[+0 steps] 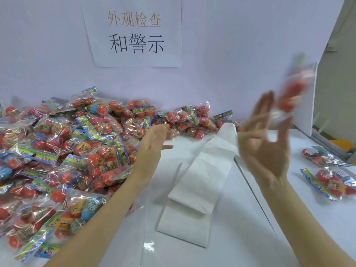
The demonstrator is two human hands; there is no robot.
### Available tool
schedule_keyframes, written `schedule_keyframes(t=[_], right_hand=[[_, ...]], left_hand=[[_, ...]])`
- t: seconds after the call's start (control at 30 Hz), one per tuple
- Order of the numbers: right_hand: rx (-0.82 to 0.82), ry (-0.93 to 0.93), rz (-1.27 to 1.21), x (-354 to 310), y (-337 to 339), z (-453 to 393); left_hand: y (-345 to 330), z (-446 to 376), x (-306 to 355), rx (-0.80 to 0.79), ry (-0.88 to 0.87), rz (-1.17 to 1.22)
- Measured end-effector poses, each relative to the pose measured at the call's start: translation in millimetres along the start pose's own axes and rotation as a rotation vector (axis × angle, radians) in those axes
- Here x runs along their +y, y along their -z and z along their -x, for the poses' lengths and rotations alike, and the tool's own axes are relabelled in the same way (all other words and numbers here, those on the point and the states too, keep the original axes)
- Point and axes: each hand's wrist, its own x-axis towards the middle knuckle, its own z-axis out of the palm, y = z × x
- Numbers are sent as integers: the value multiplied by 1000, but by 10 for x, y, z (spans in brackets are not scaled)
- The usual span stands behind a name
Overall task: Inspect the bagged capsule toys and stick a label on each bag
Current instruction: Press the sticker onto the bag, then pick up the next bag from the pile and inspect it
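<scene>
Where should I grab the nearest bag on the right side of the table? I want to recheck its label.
Pinch the nearest bag by its flat colourful header strip, coming from above on its left side. The strip lies flat and exposed, while the rest bulges over round capsules that would probably slip.

Your folded label strip (200,176) lies mid-table (250,237). Left of the strip: the heap of bagged capsule toys (63,151), reaching behind its far end. Right of it: two bags (327,170), well apart. Behind it, on the wall: a paper sign (134,33).
</scene>
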Motion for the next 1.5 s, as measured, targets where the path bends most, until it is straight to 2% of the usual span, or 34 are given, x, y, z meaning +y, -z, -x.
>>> schedule_keyframes(t=[0.03,0.13,0.17,0.2,0.27,0.33,0.4,0.57,0.67,0.7,0.8,0.9,0.97,1.03,1.13,1.23,1.37,1.5], right_hand=[[-100,-10,-133,-23,-47,28],[-127,-98,-112,-7,-39,70],[-102,-134,-76,11,-7,73],[-61,-173,-37,39,31,68],[56,-236,66,105,100,41],[155,-261,178,165,163,19],[234,-261,270,203,209,10],[354,-222,289,241,272,-28],[444,-207,294,247,304,-38],[478,-196,302,245,315,-43],[612,-177,452,247,353,-61],[707,-144,938,313,410,-46],[677,-97,1207,391,441,-28],[593,-131,1273,456,439,-20],[500,-169,1193,506,368,-28],[509,-168,1135,524,328,-31],[555,-116,1235,551,318,-33],[593,-68,1238,533,318,-24]], left_hand=[[7,5,-27,61,-85,-169],[42,18,-166,162,-331,-811],[46,24,-209,138,-314,-1022],[45,35,-243,104,-222,-1230],[54,70,-293,34,43,-1556],[79,92,-316,-12,131,-1698],[97,74,-284,-35,71,-1743],[147,21,-191,-41,-168,-1575],[110,37,-147,27,-387,-1188],[86,39,-117,72,-408,-1043],[17,40,-41,107,-331,-684],[-38,59,3,8,-101,-247],[-106,91,53,-45,41,31],[-190,131,86,-68,97,180],[-264,162,90,-70,126,245],[-266,167,74,-58,124,208],[-250,181,68,-79,96,95],[-265,185,64,-87,204,81]])
